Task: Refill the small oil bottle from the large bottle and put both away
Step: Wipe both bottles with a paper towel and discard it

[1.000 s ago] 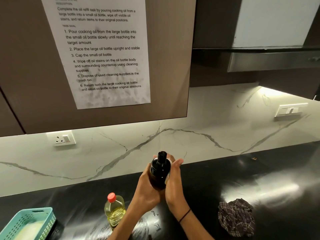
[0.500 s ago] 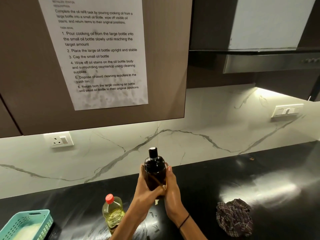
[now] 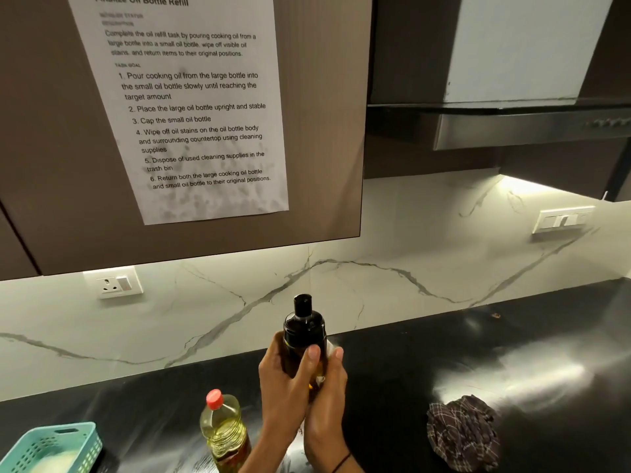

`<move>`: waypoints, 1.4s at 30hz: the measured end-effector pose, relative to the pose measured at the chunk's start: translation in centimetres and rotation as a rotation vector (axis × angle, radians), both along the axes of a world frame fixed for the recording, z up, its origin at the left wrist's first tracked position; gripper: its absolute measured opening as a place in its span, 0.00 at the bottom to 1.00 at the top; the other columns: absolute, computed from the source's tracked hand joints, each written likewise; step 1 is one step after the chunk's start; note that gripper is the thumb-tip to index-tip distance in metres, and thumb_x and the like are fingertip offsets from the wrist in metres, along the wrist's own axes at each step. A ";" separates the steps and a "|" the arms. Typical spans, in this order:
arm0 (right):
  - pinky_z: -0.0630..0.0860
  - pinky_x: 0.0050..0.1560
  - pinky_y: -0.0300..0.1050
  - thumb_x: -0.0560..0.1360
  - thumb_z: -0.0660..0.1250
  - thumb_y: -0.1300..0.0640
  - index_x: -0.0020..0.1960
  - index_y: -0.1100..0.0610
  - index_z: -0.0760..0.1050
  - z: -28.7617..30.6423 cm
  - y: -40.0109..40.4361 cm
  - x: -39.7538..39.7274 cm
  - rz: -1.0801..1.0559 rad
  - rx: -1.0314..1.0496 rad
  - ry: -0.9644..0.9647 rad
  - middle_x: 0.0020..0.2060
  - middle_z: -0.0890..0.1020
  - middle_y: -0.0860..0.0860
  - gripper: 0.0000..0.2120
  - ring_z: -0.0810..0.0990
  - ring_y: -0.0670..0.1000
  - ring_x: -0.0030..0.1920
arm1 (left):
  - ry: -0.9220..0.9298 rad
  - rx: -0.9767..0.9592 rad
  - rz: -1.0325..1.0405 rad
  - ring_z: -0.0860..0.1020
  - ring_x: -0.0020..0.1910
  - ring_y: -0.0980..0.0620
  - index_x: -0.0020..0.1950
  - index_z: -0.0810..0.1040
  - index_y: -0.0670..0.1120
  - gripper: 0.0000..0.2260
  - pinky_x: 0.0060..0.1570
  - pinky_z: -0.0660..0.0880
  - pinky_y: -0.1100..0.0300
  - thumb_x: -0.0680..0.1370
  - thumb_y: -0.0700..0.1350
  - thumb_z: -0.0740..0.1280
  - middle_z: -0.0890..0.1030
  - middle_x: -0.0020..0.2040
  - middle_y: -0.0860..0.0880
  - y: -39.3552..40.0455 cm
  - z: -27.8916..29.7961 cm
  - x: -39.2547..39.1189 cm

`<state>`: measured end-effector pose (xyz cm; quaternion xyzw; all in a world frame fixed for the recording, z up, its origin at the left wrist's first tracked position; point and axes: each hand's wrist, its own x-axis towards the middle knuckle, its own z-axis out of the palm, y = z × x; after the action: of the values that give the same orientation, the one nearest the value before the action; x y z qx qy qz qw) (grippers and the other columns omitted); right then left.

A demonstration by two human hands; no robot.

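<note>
I hold the small dark oil bottle (image 3: 303,336) upright above the black countertop (image 3: 426,363), its black cap on top. My left hand (image 3: 285,387) wraps the body from the left, thumb across the front. My right hand (image 3: 326,401) grips the lower right side; a dark band circles that wrist. The large bottle (image 3: 223,428), clear plastic with yellow oil and a red cap, stands upright on the counter just left of my left forearm.
A crumpled checked cloth (image 3: 462,431) lies on the counter to the right. A teal plastic basket (image 3: 51,448) sits at the bottom left. A brown wall cabinet (image 3: 324,131) with an instruction sheet hangs overhead, and a range hood (image 3: 512,128) at the upper right.
The small bottle has turned upright in my hands and my fingers have shifted lower on its body. The view has tilted slightly. The large bottle and cloth have not moved.
</note>
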<state>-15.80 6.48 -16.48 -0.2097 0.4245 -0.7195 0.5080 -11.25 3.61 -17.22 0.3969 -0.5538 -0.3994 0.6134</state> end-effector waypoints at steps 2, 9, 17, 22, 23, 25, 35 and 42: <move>0.74 0.70 0.64 0.76 0.59 0.32 0.60 0.55 0.84 0.2 -0.2 -0.5 0.093 0.057 -0.219 0.56 0.86 0.60 0.31 0.83 0.62 0.61 | -0.030 -0.029 0.012 0.86 0.49 0.55 0.57 0.79 0.54 0.21 0.45 0.82 0.65 0.69 0.63 0.71 0.87 0.45 0.52 0.0 0.3 0.1; 0.69 0.73 0.59 0.83 0.58 0.44 0.62 0.63 0.83 1.9 -0.3 -2.6 0.306 0.078 -0.661 0.60 0.84 0.65 0.26 0.79 0.65 0.65 | -0.209 -0.114 -0.007 0.84 0.46 0.60 0.57 0.74 0.59 0.18 0.42 0.79 0.70 0.71 0.63 0.70 0.84 0.46 0.54 -0.9 1.7 0.4; 0.76 0.65 0.57 0.84 0.50 0.41 0.70 0.60 0.78 1.8 1.9 -4.0 0.412 -0.028 -0.681 0.67 0.80 0.62 0.31 0.81 0.61 0.66 | -0.335 -0.114 -0.013 0.81 0.50 0.68 0.64 0.70 0.55 0.25 0.46 0.78 0.72 0.72 0.63 0.72 0.81 0.52 0.58 -1.8 2.1 1.5; 0.63 0.77 0.61 0.85 0.48 0.39 0.69 0.61 0.79 1.5 1.5 -4.9 0.317 -0.007 -0.650 0.67 0.79 0.64 0.33 0.75 0.64 0.71 | -0.319 -0.101 -0.053 0.81 0.51 0.70 0.60 0.69 0.62 0.21 0.48 0.78 0.72 0.71 0.67 0.66 0.80 0.52 0.60 -1.1 2.2 1.1; 0.63 0.77 0.62 0.85 0.48 0.39 0.69 0.61 0.79 1.7 1.1 -4.9 0.294 -0.001 -0.642 0.66 0.80 0.65 0.33 0.75 0.65 0.71 | -0.314 -0.099 -0.064 0.81 0.52 0.69 0.61 0.69 0.63 0.21 0.49 0.77 0.73 0.71 0.67 0.66 0.80 0.53 0.60 -0.9 2.1 0.9; 0.68 0.73 0.62 0.85 0.51 0.38 0.65 0.61 0.82 2.3 0.5 -4.8 0.244 0.013 -0.679 0.64 0.81 0.66 0.32 0.78 0.65 0.67 | -0.296 -0.099 -0.087 0.81 0.54 0.69 0.62 0.70 0.63 0.21 0.50 0.77 0.73 0.72 0.67 0.66 0.81 0.54 0.61 -0.2 2.1 0.2; 0.68 0.73 0.62 0.84 0.55 0.41 0.66 0.63 0.81 2.4 2.0 -3.9 0.297 0.056 -0.706 0.64 0.81 0.66 0.29 0.78 0.66 0.67 | -0.369 -0.147 -0.083 0.83 0.49 0.64 0.63 0.69 0.56 0.25 0.44 0.79 0.70 0.72 0.65 0.71 0.81 0.51 0.57 -0.7 2.5 0.9; 0.65 0.76 0.61 0.83 0.56 0.40 0.70 0.63 0.77 1.5 3.8 -5.1 0.330 0.089 -0.633 0.69 0.77 0.64 0.30 0.75 0.63 0.68 | -0.402 -0.146 -0.045 0.80 0.53 0.70 0.65 0.66 0.57 0.27 0.47 0.77 0.74 0.71 0.67 0.68 0.78 0.53 0.61 -0.7 2.5 1.9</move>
<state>-20.94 10.29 -15.00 -0.0195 0.2375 -0.6380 0.7323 -9.36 2.94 -14.75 0.4107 -0.7012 -0.2848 0.5084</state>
